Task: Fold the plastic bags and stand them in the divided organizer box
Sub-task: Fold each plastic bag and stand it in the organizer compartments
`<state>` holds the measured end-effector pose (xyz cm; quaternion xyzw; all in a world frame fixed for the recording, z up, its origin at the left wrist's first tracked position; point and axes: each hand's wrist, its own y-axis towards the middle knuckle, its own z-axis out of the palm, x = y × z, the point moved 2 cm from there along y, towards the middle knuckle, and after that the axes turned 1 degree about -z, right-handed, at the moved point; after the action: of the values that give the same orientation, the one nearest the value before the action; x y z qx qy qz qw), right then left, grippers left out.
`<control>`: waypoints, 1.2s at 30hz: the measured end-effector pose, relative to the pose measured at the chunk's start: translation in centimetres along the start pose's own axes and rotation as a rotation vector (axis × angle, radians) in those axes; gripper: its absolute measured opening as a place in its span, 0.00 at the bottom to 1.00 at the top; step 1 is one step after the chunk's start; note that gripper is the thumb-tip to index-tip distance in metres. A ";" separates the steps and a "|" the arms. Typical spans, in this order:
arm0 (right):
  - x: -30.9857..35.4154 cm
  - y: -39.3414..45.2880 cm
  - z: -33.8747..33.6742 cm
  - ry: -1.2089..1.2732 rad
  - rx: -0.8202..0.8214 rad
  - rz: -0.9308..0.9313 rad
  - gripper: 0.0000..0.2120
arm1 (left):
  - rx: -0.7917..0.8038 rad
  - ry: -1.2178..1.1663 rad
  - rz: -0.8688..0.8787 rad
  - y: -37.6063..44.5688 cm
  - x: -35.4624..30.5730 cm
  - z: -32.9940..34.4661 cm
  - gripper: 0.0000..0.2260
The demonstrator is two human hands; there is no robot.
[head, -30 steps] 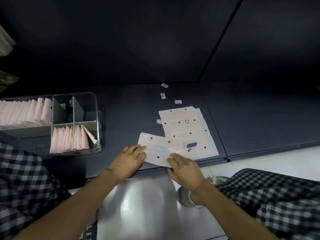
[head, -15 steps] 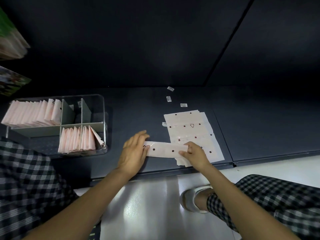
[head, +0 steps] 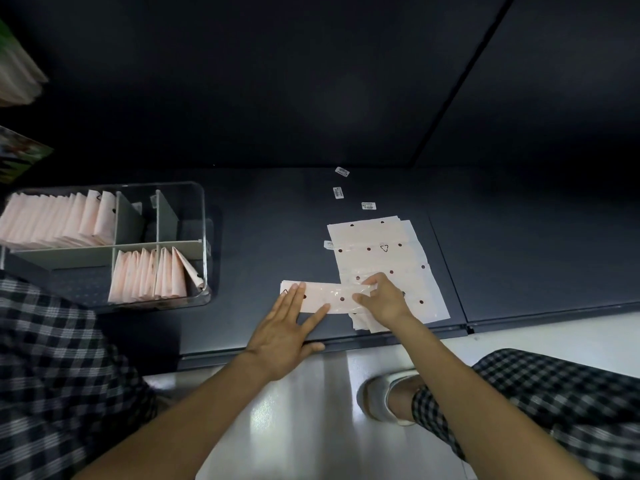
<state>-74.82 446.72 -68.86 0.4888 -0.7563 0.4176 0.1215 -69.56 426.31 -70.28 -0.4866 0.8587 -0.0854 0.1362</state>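
- The bag (head: 329, 299), a wide sheet a second ago, is now a thin strip on the tabletop (head: 263, 237).
- Left hand (head: 284, 327) presses it flat, fingers straight.
- Right hand (head: 382, 299) pinches its end, ready to fold again.

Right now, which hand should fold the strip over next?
Right. The right hand grips the folded bag strip's end; the left hand lies flat, pinning the other end.

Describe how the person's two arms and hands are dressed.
Both forearms are bare, with no sleeves, gloves or watch in view. The left hand and the right hand show no ring that I can make out in this frame. The only clothing visible is dark checked fabric over the legs.
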 end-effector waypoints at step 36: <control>0.8 -3.8 -2.6 -1.014 -0.162 -1.061 0.22 | 0.102 -0.015 -0.070 0.4 -0.1 -1.4 0.28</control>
<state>-72.55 447.50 -64.85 0.9114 -0.4098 -0.0315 -0.0214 -70.32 426.67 -69.02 -0.5094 0.8346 -0.1301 0.1644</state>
